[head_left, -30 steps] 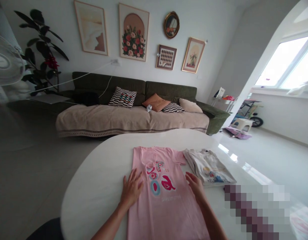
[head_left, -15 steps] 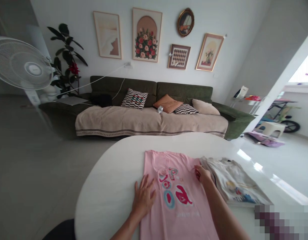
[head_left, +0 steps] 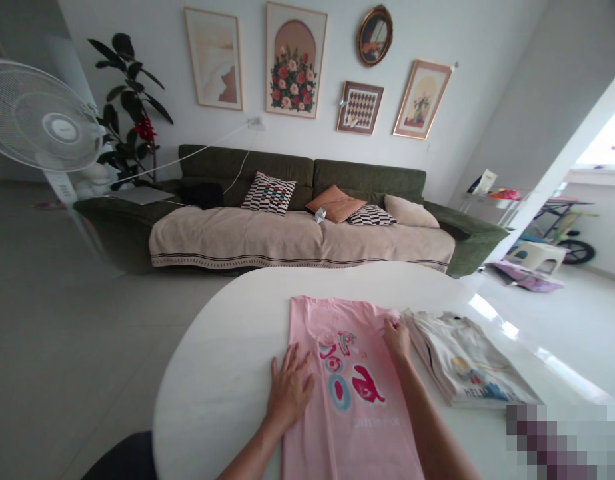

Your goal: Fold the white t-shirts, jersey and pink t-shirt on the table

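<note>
A pink T-shirt (head_left: 347,400) with a red and blue print lies flat and folded narrow on the white oval table (head_left: 227,373). My left hand (head_left: 288,387) rests flat on the shirt's left edge, fingers spread. My right hand (head_left: 397,337) is at the shirt's upper right edge by the sleeve, fingers curled on the fabric; whether it pinches the cloth I cannot make out. A folded cream T-shirt (head_left: 462,360) with a printed picture lies just right of that hand.
Beyond the table stands a green sofa (head_left: 307,220) with a beige cover and several cushions. A white standing fan (head_left: 37,120) and a potted plant (head_left: 130,100) are at the left. A blurred patch (head_left: 567,440) covers the lower right corner.
My right hand slid forward along the pink shirt's right side up to the sleeve area. My left hand stayed flat on the left edge. The view swung left.
</note>
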`<state>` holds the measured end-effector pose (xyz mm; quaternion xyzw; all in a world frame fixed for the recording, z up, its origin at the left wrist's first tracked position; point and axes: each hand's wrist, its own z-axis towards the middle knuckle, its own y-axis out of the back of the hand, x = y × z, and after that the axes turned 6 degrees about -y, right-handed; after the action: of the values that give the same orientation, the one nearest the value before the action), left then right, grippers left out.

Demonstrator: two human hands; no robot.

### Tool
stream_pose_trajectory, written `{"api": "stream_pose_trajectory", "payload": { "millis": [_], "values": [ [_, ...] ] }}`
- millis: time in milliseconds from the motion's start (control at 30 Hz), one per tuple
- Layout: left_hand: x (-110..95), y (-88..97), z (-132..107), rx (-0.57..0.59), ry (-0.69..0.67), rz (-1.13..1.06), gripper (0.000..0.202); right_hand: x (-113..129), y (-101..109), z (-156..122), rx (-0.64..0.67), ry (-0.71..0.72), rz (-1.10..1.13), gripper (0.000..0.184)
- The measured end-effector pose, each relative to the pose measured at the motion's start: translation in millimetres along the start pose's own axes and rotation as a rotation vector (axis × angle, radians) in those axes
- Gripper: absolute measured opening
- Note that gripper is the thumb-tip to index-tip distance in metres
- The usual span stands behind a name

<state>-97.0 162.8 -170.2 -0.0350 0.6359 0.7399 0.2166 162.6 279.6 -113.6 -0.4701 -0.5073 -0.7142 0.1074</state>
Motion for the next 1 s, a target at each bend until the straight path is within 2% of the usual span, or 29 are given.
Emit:
{"api": "stream_pose_trajectory", "payload": {
  "millis": [67,167,300,433,567,667,767,833,1000],
  "values": [
    [-0.2,0.0,-0.5,-0.002,-0.003,0.004,0.048,16.6,-10.7,-20.8,0.037,0.110,-0.114,0.029],
    [-0.7,-0.4,-0.6,-0.001,-0.003,0.021,0.048,37.8,-37.6,-60.3,0.108,0.285,-0.263,0.034],
    [-1.1,-1.2,-0.1,0.003,0.004,0.032,0.047,46.5,-72.7,-98.8,0.233,0.399,-0.433,0.029],
    [-0.5,-1.1,0.1,-0.003,0.004,0.028,0.048,42.8,-84.8,-105.4,0.265,0.418,-0.500,0.026],
    [-0.1,0.0,-0.2,0.006,-0.004,0.040,0.048,41.4,-80.0,-107.2,0.302,0.465,-0.480,0.024],
    [-0.4,0.8,-0.6,0.009,0.000,0.048,0.048,34.4,-64.1,-116.2,0.386,0.551,-0.416,0.031],
    [-0.9,1.6,-0.8,0.012,-0.016,0.042,0.048,9.1,-28.1,-124.5,0.420,0.582,-0.337,0.036],
    [-1.1,2.9,0.3,0.042,-0.004,0.030,0.048,-21.2,6.9,-127.2,0.404,0.553,-0.306,0.034],
    [-3.3,10.9,11.9,0.129,0.065,-0.024,0.048,-116.8,97.3,-137.0,0.297,0.381,-0.289,0.034]
  ]
}}
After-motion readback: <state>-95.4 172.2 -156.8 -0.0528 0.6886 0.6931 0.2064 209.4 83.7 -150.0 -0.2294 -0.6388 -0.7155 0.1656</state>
